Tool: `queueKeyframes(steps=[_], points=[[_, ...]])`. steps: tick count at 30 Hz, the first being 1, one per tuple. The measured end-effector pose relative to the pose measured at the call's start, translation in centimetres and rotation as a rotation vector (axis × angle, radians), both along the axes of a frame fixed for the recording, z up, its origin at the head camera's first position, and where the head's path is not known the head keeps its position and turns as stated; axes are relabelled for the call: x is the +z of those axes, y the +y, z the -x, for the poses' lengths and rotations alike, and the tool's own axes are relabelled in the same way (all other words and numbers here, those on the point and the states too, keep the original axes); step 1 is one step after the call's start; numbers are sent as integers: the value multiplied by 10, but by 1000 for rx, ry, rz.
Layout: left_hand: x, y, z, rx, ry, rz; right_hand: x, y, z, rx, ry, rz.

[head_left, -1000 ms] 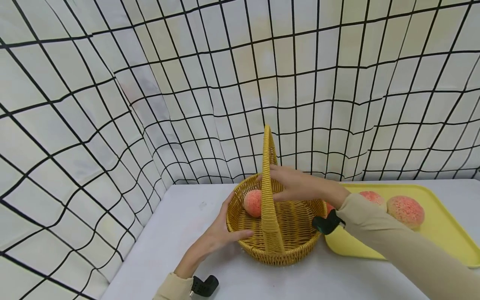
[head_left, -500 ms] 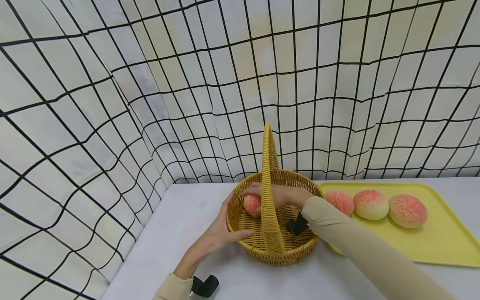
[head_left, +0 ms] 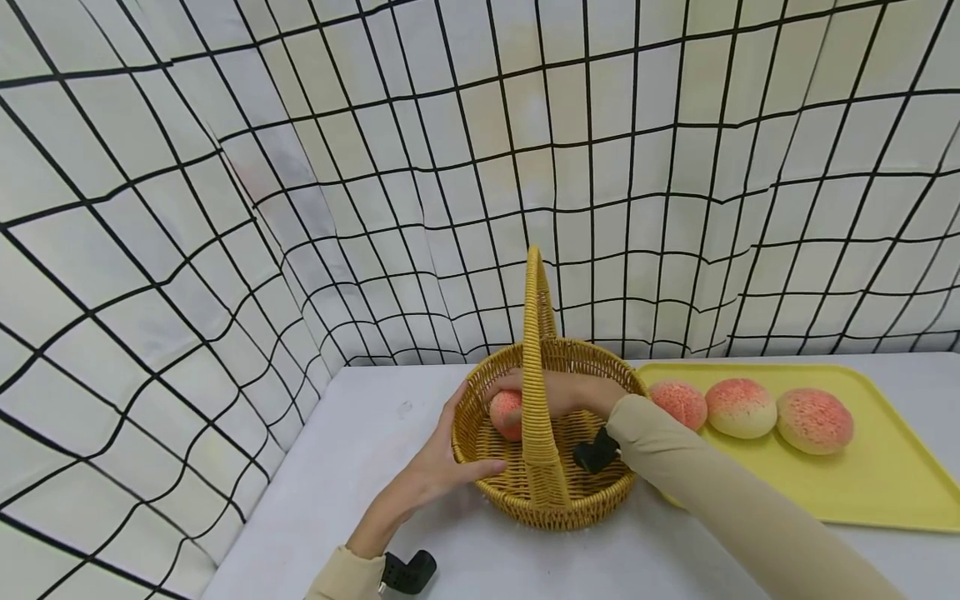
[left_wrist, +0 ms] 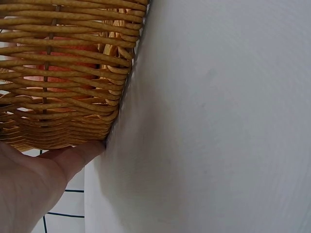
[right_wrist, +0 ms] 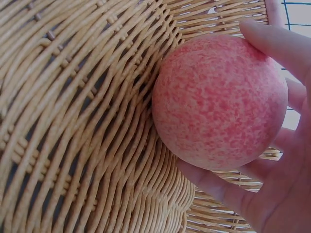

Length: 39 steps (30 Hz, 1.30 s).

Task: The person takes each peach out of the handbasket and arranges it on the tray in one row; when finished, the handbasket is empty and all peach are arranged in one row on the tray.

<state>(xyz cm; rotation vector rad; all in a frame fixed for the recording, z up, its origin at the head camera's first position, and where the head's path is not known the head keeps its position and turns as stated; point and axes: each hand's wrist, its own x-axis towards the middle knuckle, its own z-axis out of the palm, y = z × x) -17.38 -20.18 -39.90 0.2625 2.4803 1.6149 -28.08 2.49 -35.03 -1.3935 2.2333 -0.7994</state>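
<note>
A round woven wicker basket [head_left: 551, 518] with a tall arched handle [head_left: 534, 358] stands on the white table. At its left side, my left hand [head_left: 435, 468] holds the basket, fingers along the outer wall and thumb across the front rim. My right hand [head_left: 566, 392] reaches in under the handle and grips a pink peach [right_wrist: 218, 102] at the inner left wall. In the right wrist view, thumb and fingers curve round the peach, which sits close against the wicker. Through the weave in the left wrist view, the peach [left_wrist: 68, 63] shows as a reddish patch.
On the right lies a yellow tray [head_left: 847, 492] with three more peaches [head_left: 741, 408] in a row. White cloth walls with a black grid [head_left: 600, 167] enclose the table [head_left: 345, 433] at the back and left.
My right hand has moved left and down into the basket and taken hold of the peach there. In the last half second it has barely moved. The left hand keeps its place.
</note>
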Motion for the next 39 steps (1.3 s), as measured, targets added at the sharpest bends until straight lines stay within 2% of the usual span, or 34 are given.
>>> queueKeyframes(steps=[3,7,12,16,19,24,28,35,39], points=[[1,0,0,3,3,-2,0,1,0,-8,-31,7],[1,1,0,-4,5,-3,1,3,0,-15,-18,12],[2,2,0,-2,3,15,3,7,-6,15,-25,6],[2,2,-1,4,0,26,14,18,-17,25,-26,-8],[2,2,0,-1,3,12,28,35,-26,-21,-36,3],[3,0,1,4,11,1,52,81,-36,-107,-58,28],[2,-2,0,7,17,17,64,127,-43,-165,-79,36],[0,-1,1,-16,16,-13,64,218,-66,-353,46,43],[0,-1,1,-7,18,-2,53,267,-73,-510,118,20]])
